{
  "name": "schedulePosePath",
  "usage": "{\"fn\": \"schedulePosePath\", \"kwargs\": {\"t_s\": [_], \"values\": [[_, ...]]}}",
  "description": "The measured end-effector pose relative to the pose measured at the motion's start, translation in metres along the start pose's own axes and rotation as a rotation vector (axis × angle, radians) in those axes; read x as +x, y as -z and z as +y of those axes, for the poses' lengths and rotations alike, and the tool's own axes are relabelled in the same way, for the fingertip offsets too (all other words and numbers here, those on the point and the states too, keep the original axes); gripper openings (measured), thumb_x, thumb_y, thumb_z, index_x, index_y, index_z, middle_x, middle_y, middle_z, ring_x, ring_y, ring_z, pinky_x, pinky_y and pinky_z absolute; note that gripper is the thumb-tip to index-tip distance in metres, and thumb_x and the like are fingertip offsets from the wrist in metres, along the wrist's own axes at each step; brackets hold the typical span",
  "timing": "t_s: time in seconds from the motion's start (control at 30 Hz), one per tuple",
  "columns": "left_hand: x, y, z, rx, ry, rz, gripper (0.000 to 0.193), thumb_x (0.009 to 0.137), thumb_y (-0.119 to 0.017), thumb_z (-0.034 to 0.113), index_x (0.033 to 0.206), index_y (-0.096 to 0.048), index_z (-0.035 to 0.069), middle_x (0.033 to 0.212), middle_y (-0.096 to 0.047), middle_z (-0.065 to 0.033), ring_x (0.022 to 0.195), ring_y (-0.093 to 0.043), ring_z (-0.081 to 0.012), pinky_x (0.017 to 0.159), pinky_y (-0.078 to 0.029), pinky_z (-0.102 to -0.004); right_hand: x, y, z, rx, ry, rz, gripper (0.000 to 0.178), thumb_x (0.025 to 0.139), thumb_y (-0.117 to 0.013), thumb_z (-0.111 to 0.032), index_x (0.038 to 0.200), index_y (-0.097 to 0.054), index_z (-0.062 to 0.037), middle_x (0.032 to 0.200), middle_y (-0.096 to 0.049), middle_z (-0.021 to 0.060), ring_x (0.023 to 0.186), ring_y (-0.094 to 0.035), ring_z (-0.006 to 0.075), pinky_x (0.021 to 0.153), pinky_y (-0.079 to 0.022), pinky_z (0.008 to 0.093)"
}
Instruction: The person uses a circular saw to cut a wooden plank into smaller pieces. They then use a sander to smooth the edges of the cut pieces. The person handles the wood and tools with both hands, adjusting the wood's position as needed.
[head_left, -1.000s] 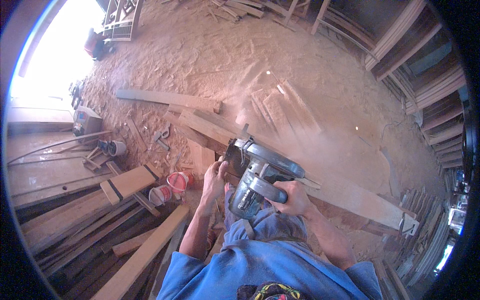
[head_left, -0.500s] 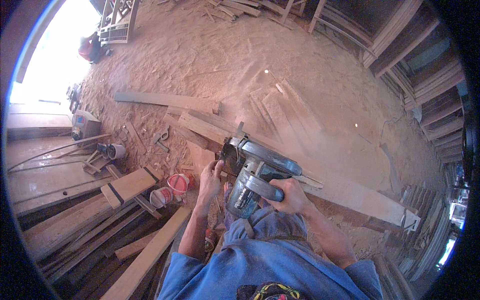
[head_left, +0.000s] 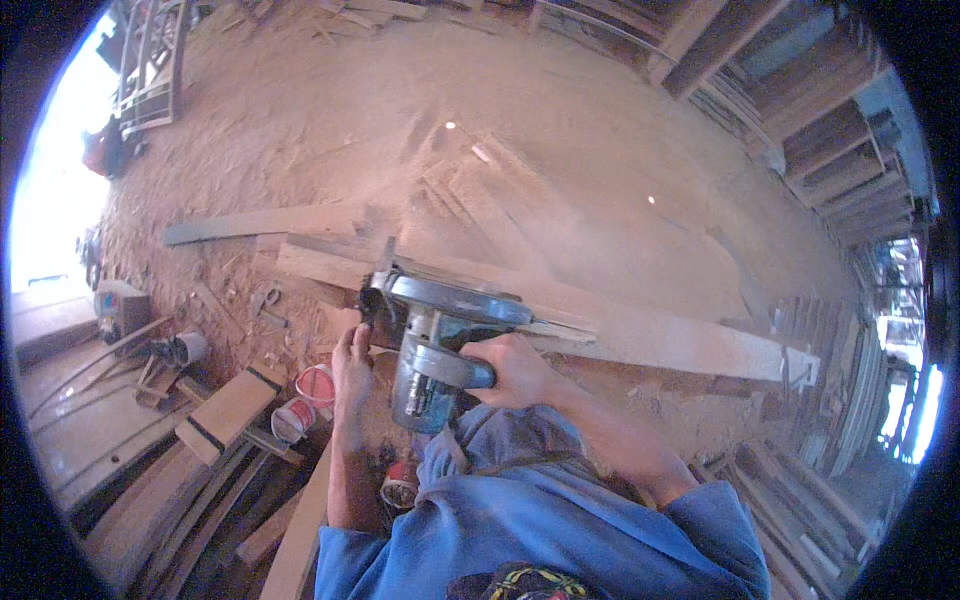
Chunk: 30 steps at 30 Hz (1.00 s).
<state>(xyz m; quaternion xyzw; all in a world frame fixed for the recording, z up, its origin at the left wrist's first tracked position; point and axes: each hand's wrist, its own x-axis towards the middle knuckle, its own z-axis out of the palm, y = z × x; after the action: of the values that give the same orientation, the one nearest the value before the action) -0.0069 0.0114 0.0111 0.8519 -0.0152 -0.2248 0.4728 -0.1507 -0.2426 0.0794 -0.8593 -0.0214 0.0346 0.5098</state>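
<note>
A handheld circular saw (head_left: 450, 297) with a silvery guard and a blue-grey motor body lies across a long pale wooden plank (head_left: 690, 345). My right hand (head_left: 515, 370) is wrapped round its rear handle. At the saw's dark front end, my left hand (head_left: 353, 358) has its fingers bent up against it; the fingertips are partly hidden there. The plank runs from left of the saw to the far right, and sawdust haze hangs over it beyond the saw. The blade is hidden by the guard and body.
Sawdust covers the ground (head_left: 330, 110). Loose beams (head_left: 260, 222) lie beyond the plank's left end. Left of me are two red-and-white buckets (head_left: 293, 420), a strapped board (head_left: 228, 415) and stacked planks. More timber (head_left: 790, 500) lies at the lower right; timber racks (head_left: 830, 110) stand far right.
The whole view has turned, so saw, hands and plank appear farther left and the plank lies flatter across the picture. Both hands keep their places at the saw.
</note>
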Motion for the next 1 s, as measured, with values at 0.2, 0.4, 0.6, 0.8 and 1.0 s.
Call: {"fn": "schedulePosePath", "kwargs": {"t_s": [0.2,0.4,0.6,0.8,1.0], "values": [[-0.008,0.005,0.003,-0.068,0.102,-0.014,0.047,0.107,-0.055,0.044,0.112,-0.067,0.000,0.071,-0.049,0.0037,0.057,-0.041,-0.0054,0.051,-0.032,-0.0276,-0.002,-0.003,-0.003,0.046,-0.040,-0.072,0.043,0.071,-0.080,-0.024,0.108,-0.067,-0.0048,0.093,-0.071,0.0218,0.094,-0.068,0.0445,0.082,-0.053,0.0545],[-0.011,0.012,-0.004,-0.095,0.120,-0.020,0.047,0.106,-0.054,0.046,0.111,-0.067,0.000,0.070,-0.046,0.0049,0.055,-0.039,-0.0047,0.050,-0.030,-0.0265,-0.002,-0.010,-0.006,0.062,-0.014,-0.012,0.034,0.069,-0.079,-0.016,0.097,-0.066,-0.0026,0.089,-0.070,0.0196,0.088,-0.068,0.0418,0.074,-0.053,0.0485],[-0.013,0.017,-0.006,-0.029,0.122,-0.028,0.043,0.107,-0.056,0.040,0.116,-0.067,-0.001,0.080,-0.058,0.0001,0.069,-0.051,-0.0090,0.060,-0.041,-0.0282,-0.002,-0.014,-0.007,0.050,-0.072,-0.090,0.043,0.072,-0.081,-0.025,0.108,-0.068,-0.0062,0.096,-0.072,0.0202,0.094,-0.069,0.0429,0.082,-0.054,0.0535],[-0.008,0.012,-0.005,-0.218,0.125,-0.019,0.040,0.106,-0.056,0.033,0.121,-0.067,-0.002,0.100,-0.072,-0.0104,0.087,-0.063,-0.0167,0.081,-0.051,-0.0321,-0.006,-0.027,0.012,0.042,-0.018,-0.021,0.031,0.079,-0.084,-0.023,0.099,-0.071,-0.0039,0.087,-0.072,0.0178,0.078,-0.072,0.0329,0.073,-0.055,0.0413],[0.000,-0.004,-0.052,-0.069,0.065,-0.034,0.059,0.103,-0.059,0.047,0.132,-0.058,-0.005,0.115,-0.071,-0.0278,0.107,-0.068,-0.0402,0.094,-0.051,-0.0453,-0.012,-0.028,0.005,-0.030,-0.183,0.021,0.033,0.079,-0.088,-0.023,0.096,-0.072,-0.0007,0.084,-0.073,0.0117,0.073,-0.068,0.0225,0.070,-0.053,0.0352]]}}
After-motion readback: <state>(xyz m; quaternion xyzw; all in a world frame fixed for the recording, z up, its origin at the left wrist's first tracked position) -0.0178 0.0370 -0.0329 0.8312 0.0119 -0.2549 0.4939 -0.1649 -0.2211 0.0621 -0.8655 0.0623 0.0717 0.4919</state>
